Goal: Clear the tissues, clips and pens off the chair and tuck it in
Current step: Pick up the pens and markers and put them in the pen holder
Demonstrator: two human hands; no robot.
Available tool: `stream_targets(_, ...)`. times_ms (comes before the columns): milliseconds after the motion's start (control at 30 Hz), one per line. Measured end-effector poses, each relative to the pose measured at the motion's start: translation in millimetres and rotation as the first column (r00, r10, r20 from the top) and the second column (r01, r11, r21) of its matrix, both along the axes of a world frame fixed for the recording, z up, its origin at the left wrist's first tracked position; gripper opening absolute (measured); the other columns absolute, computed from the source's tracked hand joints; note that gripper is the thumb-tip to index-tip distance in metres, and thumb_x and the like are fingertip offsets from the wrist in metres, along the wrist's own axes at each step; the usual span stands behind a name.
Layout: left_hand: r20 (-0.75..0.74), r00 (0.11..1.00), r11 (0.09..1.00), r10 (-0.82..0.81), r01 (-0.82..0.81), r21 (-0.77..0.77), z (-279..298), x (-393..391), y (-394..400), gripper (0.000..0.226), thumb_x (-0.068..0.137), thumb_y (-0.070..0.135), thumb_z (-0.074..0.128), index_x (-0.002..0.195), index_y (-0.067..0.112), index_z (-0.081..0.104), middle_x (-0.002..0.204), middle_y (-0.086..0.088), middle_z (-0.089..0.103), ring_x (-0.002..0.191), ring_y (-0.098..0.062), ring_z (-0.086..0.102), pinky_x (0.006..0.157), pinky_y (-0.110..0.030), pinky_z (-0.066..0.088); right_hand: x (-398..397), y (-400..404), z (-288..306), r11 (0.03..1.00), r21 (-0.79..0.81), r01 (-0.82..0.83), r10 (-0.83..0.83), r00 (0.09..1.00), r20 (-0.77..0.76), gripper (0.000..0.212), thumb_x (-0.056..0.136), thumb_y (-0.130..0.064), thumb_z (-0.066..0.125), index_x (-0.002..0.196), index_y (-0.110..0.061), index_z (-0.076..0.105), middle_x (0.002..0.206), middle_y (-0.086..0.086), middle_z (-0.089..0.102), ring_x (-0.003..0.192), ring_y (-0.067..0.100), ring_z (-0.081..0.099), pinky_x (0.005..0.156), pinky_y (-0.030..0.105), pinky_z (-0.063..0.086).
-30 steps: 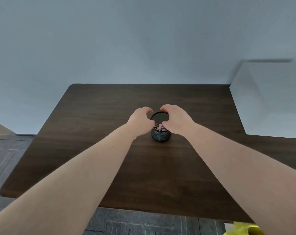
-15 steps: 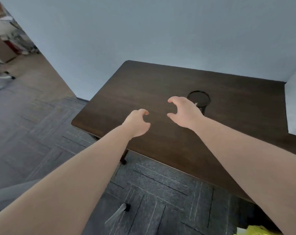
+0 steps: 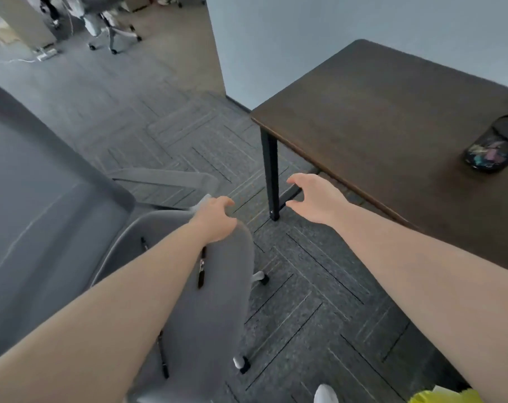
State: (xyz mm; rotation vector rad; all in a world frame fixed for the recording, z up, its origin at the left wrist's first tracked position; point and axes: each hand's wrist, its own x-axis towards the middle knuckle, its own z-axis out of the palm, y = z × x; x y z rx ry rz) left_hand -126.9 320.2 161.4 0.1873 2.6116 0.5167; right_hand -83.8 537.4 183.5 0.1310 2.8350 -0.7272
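Left hand [image 3: 215, 221] curled, empty, above the chair [image 3: 189, 301] seat — pens [image 3: 201, 270] lie there; right hand [image 3: 316, 197] grip open, empty, beside the bench [image 3: 377, 117].

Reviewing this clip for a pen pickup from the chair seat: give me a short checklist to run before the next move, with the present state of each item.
1. Pens on the seat: ok. One pen lies beside the left forearm, a second nearer the camera, a third partly hidden by the arm.
2. Left hand free: ok, over the chair seat, holding nothing.
3. Right hand free: ok, open above the floor.
4. Mesh cup ready on the table: ok, upright with clips inside.
5. Tissues cleared off the seat: cannot tell, the arm covers part of it.
6. Chair tucked in: not ok, it stands away from the table.
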Motion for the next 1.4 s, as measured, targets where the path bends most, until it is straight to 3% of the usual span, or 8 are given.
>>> stream_targets(100,0.025,0.996,0.996,0.085,-0.085,-0.023,-22,19,-84,0.047,0.086,0.023,0.053,0.133,0.02,0.046,0.143,-0.006,0.042,0.122,-0.028,0.05,0.1,-0.038,0.044,7,-71,-25,1.0,-0.014,-0.026,0.027,0.997,0.073,0.053,0.091,-0.029,0.061,0.14,-0.02,0.042,0.139,0.005,0.052,0.121,0.028,0.055,0.098,0.042,0.049)
stream_targets(233,0.076,0.978,0.979,0.192,-0.185,-0.088,-58,49,-183,0.046,0.086,0.026,0.052,0.132,0.025,0.046,0.142,-0.004,0.042,0.121,-0.027,0.05,0.098,-0.038,0.044,16,-157,-61,0.998,-0.017,-0.06,0.062,0.983,0.172,0.052,0.093,-0.032,0.056,0.14,-0.021,0.038,0.13,0.006,0.057,0.11,0.029,0.059,0.086,0.038,0.051)
stream_targets(467,0.141,0.934,0.935,0.328,-0.299,-0.191,-127,85,-291,0.044,0.089,0.024,0.049,0.133,0.019,0.044,0.138,-0.009,0.044,0.114,-0.03,0.053,0.095,-0.042,0.048,23,-252,-130,0.998,-0.022,-0.057,0.061,0.961,0.269,0.045,0.093,-0.031,0.053,0.135,-0.019,0.043,0.128,0.008,0.058,0.114,0.031,0.056,0.092,0.04,0.049)
stream_targets(767,0.073,0.98,0.929,0.184,-0.149,-0.338,-207,74,-331,0.041,0.089,0.013,0.048,0.129,0.016,0.043,0.131,-0.011,0.046,0.118,-0.035,0.047,0.091,-0.047,0.047,-6,-291,-212,0.997,0.068,-0.018,-0.003,0.955,0.298,0.031,0.093,-0.031,0.05,0.117,-0.011,0.048,0.116,0.013,0.059,0.106,0.036,0.056,0.071,0.035,0.042)
stream_targets(967,0.053,0.995,0.903,0.089,-0.058,-0.426,-241,55,-333,0.051,0.084,0.005,0.05,0.132,0.015,0.038,0.129,-0.013,0.043,0.118,-0.036,0.044,0.089,-0.047,0.044,-22,-297,-248,0.995,0.076,0.065,-0.085,0.95,0.3,0.038,0.091,-0.031,0.056,0.121,-0.013,0.041,0.118,0.014,0.053,0.109,0.038,0.054,0.08,0.044,0.049)
stream_targets(1200,0.005,1.0,0.847,-0.006,0.008,-0.531,-254,46,-331,0.033,0.084,0.0,0.045,0.116,0.007,0.045,0.115,-0.015,0.048,0.107,-0.034,0.048,0.084,-0.046,0.043,-21,-305,-268,0.993,0.031,0.114,-0.118,0.944,0.309,0.065,0.081,0.002,0.053,0.137,-0.018,0.029,0.119,0.016,0.049,0.108,0.038,0.051,0.076,0.04,0.046)
stream_targets(1267,-0.018,1.0,0.87,0.018,-0.025,-0.493,-253,42,-330,0.03,0.084,0.001,0.044,0.113,0.006,0.045,0.113,-0.015,0.048,0.102,-0.034,0.048,0.08,-0.044,0.041,-18,-310,-268,0.992,-0.013,0.124,-0.114,0.941,0.319,0.055,0.082,-0.001,0.052,0.131,-0.013,0.033,0.118,0.016,0.05,0.106,0.038,0.052,0.075,0.039,0.044)
stream_targets(1400,-0.083,0.996,0.942,0.044,-0.069,-0.329,-245,25,-324,0.023,0.083,-0.003,0.037,0.104,0.004,0.043,0.109,-0.018,0.045,0.086,-0.028,0.037,0.068,-0.041,0.035,-8,-323,-261,0.991,-0.076,0.111,-0.079,0.935,0.346,0.011,0.086,-0.003,0.046,0.093,-0.01,0.039,0.1,0.012,0.051,0.08,0.03,0.049,0.058,0.03,0.036)
